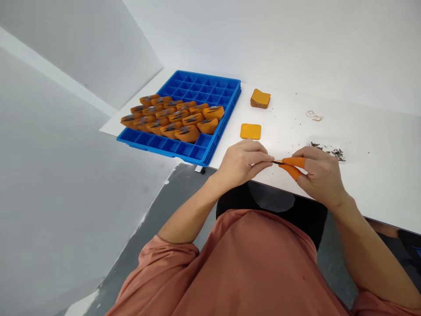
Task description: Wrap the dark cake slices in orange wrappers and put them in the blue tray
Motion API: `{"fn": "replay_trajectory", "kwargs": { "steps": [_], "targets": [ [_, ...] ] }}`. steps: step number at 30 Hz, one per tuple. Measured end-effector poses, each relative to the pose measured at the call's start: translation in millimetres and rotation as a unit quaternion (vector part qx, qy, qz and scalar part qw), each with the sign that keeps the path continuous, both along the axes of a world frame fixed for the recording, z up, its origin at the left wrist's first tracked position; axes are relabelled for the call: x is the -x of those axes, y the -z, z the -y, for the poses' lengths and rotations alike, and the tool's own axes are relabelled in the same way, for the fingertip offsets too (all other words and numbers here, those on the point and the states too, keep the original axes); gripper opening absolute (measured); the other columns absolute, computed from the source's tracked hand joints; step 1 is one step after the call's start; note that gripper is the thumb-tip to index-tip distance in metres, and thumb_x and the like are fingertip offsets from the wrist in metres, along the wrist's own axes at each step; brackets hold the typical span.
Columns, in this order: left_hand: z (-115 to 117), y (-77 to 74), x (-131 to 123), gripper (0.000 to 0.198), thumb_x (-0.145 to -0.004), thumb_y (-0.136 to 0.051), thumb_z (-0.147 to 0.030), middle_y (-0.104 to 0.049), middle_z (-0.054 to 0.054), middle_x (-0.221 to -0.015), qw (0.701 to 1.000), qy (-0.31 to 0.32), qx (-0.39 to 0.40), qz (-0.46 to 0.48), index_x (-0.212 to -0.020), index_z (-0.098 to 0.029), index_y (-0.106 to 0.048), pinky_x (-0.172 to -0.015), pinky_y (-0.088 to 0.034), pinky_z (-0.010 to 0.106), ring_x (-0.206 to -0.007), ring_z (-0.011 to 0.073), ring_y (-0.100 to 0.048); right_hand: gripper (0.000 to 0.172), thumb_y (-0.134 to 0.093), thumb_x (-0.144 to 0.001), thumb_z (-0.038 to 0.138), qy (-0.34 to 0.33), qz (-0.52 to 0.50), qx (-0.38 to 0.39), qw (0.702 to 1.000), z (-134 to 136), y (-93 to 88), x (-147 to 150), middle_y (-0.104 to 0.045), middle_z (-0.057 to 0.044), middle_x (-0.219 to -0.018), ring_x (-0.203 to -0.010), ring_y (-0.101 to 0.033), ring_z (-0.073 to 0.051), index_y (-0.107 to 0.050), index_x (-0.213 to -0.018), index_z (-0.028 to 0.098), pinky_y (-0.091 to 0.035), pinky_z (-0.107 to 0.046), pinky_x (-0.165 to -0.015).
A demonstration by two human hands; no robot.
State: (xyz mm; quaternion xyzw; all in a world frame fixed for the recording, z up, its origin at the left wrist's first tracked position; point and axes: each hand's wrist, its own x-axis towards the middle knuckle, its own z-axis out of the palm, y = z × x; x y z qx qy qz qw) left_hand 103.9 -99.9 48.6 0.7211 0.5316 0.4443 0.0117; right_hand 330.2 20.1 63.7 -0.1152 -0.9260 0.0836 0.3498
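Note:
Between my two hands, just above the table's front edge, is a small thin dark strip [278, 163], too small to name. My left hand [241, 161] pinches its left end between thumb and fingertips. On the other end, my right hand [324, 173] closes its thumb and index finger, both covered by orange finger cots [294, 163]. A flat orange-yellow square pad [250, 131] lies just beyond my left hand. Behind my right hand, partly hidden by it, is a shallow clear container [344, 147] with dark brown fragments.
At the left, a blue compartment tray [215, 131] overhangs the table [388, 184] and holds many folded orange pieces [169, 118] with dark contents. Farther back are a stack of orange squares [260, 98] and a loose rubber band or string [315, 116]. Dark crumbs dot the tabletop; walls border it.

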Motion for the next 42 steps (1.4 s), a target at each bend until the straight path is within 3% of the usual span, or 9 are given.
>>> {"fn": "replay_trajectory", "kwargs": {
  "steps": [6, 13, 23, 27, 39, 42],
  "targets": [
    [4.6, 2.1, 8.3, 0.023, -0.098, -0.085, -0.041, -0.082, 0.008, -0.103, 0.998, -0.008, -0.05, 0.025, -0.112, -0.022, -0.081, -0.073, -0.059, 0.029, -0.085, 0.0177, -0.075, 0.013, -0.074, -0.103, 0.02, -0.015, -0.013, -0.008, 1.0, -1.1, -1.9, 0.8, -0.079, -0.006, -0.089, -0.074, -0.07, -0.019, -0.086, -0.101, 0.02, -0.053, -0.033, -0.062],
    [7.7, 3.0, 7.8, 0.017, -0.101, -0.081, -0.039, -0.083, 0.008, -0.105, 0.995, -0.024, -0.088, -0.031, -0.109, -0.025, -0.081, -0.084, -0.063, 0.034, -0.095, 0.0203, -0.078, 0.009, -0.077, -0.102, 0.018, -0.011, -0.026, 0.011, 1.0, 0.7, -1.4, 0.5, -0.08, -0.006, -0.092, -0.076, -0.072, -0.019, -0.086, -0.102, 0.018, -0.054, -0.032, -0.063],
    [5.0, -3.0, 1.6, 0.011, -0.105, -0.075, -0.03, -0.082, 0.005, -0.096, 0.997, 0.004, -0.044, -0.058, -0.099, -0.023, -0.08, -0.08, -0.059, 0.032, -0.088, 0.0184, -0.076, 0.011, -0.075, -0.103, 0.017, -0.019, -0.019, 0.009, 1.0, 4.5, -1.8, -0.9, -0.078, -0.006, -0.087, -0.073, -0.068, -0.018, -0.086, -0.099, 0.019, -0.051, -0.032, -0.063],
    [4.4, -1.8, -0.1, 0.013, -0.107, -0.072, -0.031, -0.082, 0.008, -0.101, 0.998, 0.01, -0.025, -0.062, -0.103, -0.021, -0.08, -0.081, -0.059, 0.033, -0.091, 0.0197, -0.076, 0.014, -0.073, -0.104, 0.018, -0.019, -0.026, 0.008, 0.999, 5.2, 0.2, -0.5, -0.078, -0.006, -0.089, -0.074, -0.068, -0.019, -0.085, -0.099, 0.019, -0.051, -0.032, -0.063],
    [4.7, -2.1, -8.9, 0.019, -0.109, -0.066, -0.031, -0.08, 0.007, -0.096, 0.996, -0.005, 0.028, -0.081, -0.098, -0.022, -0.078, -0.08, -0.056, 0.034, -0.089, 0.021, -0.073, 0.011, -0.074, -0.103, 0.017, -0.032, -0.022, 0.012, 0.999, 7.3, 2.4, 1.6, -0.079, -0.007, -0.09, -0.075, -0.07, -0.02, -0.085, -0.1, 0.018, -0.054, -0.034, -0.064],
    [8.9, -7.3, 1.7, 0.023, -0.11, -0.062, -0.032, -0.079, 0.007, -0.096, 0.995, -0.029, 0.048, -0.088, -0.097, -0.021, -0.077, -0.081, -0.056, 0.035, -0.091, 0.0217, -0.073, 0.008, -0.077, -0.103, 0.02, -0.034, -0.027, 0.024, 0.999, 7.4, 3.6, -1.0, -0.078, -0.007, -0.091, -0.075, -0.07, -0.02, -0.084, -0.101, 0.018, -0.054, -0.034, -0.064]
  ]
}}
